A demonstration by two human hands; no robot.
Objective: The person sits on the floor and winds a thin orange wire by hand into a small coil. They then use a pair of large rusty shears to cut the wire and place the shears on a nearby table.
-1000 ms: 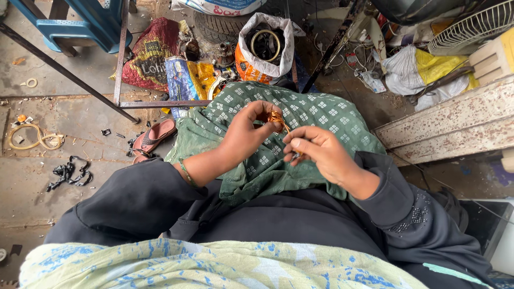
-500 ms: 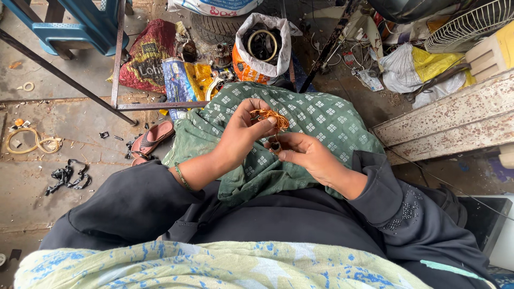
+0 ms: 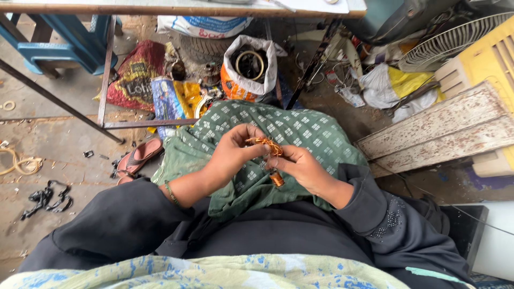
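Note:
I sit with a green patterned cloth [image 3: 300,134] over my lap. My left hand [image 3: 233,152] and my right hand [image 3: 302,168] meet above it, both pinching a small tangle of copper wire [image 3: 266,143]. A small copper-coloured coil piece [image 3: 277,179] hangs just below my right hand's fingers. The fingertips of both hands touch the wire, and part of it is hidden behind them.
A white sack [image 3: 251,64] with a ring inside stands ahead, beside coloured bags [image 3: 136,75]. A pink sandal [image 3: 138,156] lies at my left. Metal table legs [image 3: 107,69] and a blue frame [image 3: 59,48] are upper left. Wooden planks [image 3: 439,134] and a fan grille [image 3: 455,37] are at right.
My hands stayed together over my lap, working the copper wire. The small coil piece now hangs lower under my right hand. My view has tilted slightly.

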